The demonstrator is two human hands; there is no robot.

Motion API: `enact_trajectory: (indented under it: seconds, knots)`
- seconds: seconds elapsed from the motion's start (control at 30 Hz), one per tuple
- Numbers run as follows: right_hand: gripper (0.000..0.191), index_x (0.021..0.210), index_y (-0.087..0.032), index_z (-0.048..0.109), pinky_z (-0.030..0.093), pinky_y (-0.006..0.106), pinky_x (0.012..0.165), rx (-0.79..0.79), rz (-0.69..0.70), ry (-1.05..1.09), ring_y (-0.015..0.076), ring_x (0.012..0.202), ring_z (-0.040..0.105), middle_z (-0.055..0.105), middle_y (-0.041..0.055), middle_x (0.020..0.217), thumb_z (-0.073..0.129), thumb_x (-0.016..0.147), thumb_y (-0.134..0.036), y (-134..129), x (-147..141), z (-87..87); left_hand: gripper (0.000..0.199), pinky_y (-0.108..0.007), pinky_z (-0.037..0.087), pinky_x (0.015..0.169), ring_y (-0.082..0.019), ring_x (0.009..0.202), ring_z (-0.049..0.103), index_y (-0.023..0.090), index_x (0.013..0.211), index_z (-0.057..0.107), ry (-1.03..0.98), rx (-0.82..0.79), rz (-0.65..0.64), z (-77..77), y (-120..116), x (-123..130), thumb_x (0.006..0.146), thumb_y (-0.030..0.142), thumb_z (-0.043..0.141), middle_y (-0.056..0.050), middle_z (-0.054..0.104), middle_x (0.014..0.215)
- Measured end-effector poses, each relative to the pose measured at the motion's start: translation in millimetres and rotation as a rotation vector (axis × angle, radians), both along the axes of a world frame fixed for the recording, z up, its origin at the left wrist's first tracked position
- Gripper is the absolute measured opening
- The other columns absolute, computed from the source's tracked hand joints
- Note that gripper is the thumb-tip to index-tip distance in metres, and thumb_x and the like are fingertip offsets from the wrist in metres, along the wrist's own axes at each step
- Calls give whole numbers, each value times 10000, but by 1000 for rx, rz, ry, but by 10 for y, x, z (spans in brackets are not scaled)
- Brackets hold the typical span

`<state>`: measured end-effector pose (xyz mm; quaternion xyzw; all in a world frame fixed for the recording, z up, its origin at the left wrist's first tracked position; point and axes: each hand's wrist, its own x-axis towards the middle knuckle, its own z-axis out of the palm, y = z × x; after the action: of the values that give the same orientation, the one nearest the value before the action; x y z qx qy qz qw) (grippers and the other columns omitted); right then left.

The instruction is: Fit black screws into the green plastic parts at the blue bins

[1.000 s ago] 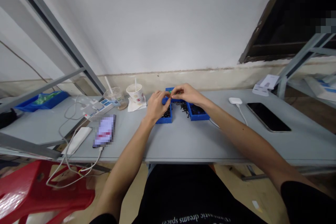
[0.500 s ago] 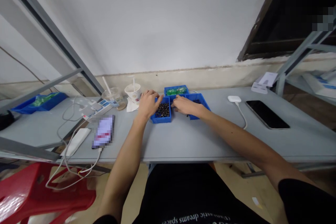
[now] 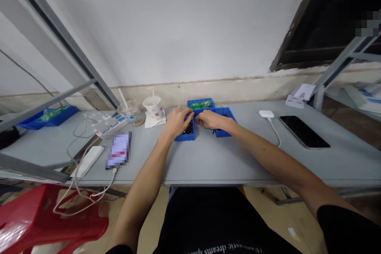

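1. Two bare hands are in my view over the grey table (image 3: 202,162); the left hand (image 3: 177,122) is over the left blue tray (image 3: 186,139), fingers bent and thumb near them; I cannot tell whether it grips anything.
2. The right hand (image 3: 210,120) is curled, its fingertips between the left blue tray and the right blue tray (image 3: 225,133); their grip is too small for me to make out.
3. Small black pieces (image 3: 188,127) lie in the left blue tray, which the left hand partly hides; the right hand and wrist cover part of the right blue tray; the far blue tray (image 3: 190,101), holding green packets (image 3: 201,105), sits beyond both, near the wall (image 3: 190,27).
4. To the left I see a paper cup (image 3: 154,108) on a napkin (image 3: 151,122), with a clear cup (image 3: 135,115) just beside it; farther left are a power strip (image 3: 112,123) and, nearer me, a lit phone (image 3: 119,149) with a cable plugged in.
5. To the right lie a white case (image 3: 266,114) on its cable and a black phone (image 3: 304,131), both well apart from the hands; white cards (image 3: 297,97) are at the far right; a red stool (image 3: 35,214) stands low at the near left.
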<state>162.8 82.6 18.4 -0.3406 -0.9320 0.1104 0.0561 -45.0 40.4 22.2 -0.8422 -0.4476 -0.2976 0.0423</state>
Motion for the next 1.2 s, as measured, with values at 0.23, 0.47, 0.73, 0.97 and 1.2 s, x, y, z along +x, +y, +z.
enact_trajectory:
  seconds: [0.23, 0.47, 0.73, 0.97, 1.2]
  knots:
    - [224, 801, -163, 672, 383, 258, 655, -55, 19, 79, 164, 709, 620, 719, 37, 761, 576, 715, 20, 66, -7, 6, 242, -397, 517, 944, -260, 1029, 658, 233, 1161, 708, 59, 3, -23, -40, 0, 38, 1076, 326, 501, -64, 763, 1045]
    - [222, 849, -200, 591, 488, 261, 701, -273, -153, 676, 163, 755, 662, 678, -7, 789, 747, 705, -133, 151, 154, 316, 300, -398, 509, 939, -266, 1054, 647, 213, 1272, 683, 25, 45, -33, -22, -32, 49, 1092, 356, 490, -80, 757, 1087]
    - [363, 884, -197, 626, 550, 312, 807, -527, -80, 833, 163, 838, 672, 692, 5, 847, 893, 643, -246, 12, 192, 510, 336, -398, 474, 894, -247, 976, 642, 217, 1119, 732, 45, 124, -111, 23, -54, 55, 1115, 408, 455, -60, 770, 999]
    - [276, 969, -183, 728, 554, 318, 801, -643, 44, 756, 177, 858, 703, 749, 43, 899, 849, 783, -349, 54, 247, 507, 353, -392, 463, 862, -238, 942, 631, 208, 1099, 740, -24, 190, -96, 27, -73, 50, 1121, 386, 435, -73, 757, 973]
    - [229, 892, -181, 726, 548, 310, 757, -587, 33, 735, 146, 727, 666, 734, 22, 796, 847, 785, -344, 83, 191, 432, 334, -386, 472, 835, -241, 913, 630, 205, 1094, 748, -51, 203, -60, 19, -58, 45, 1105, 396, 474, -82, 734, 930]
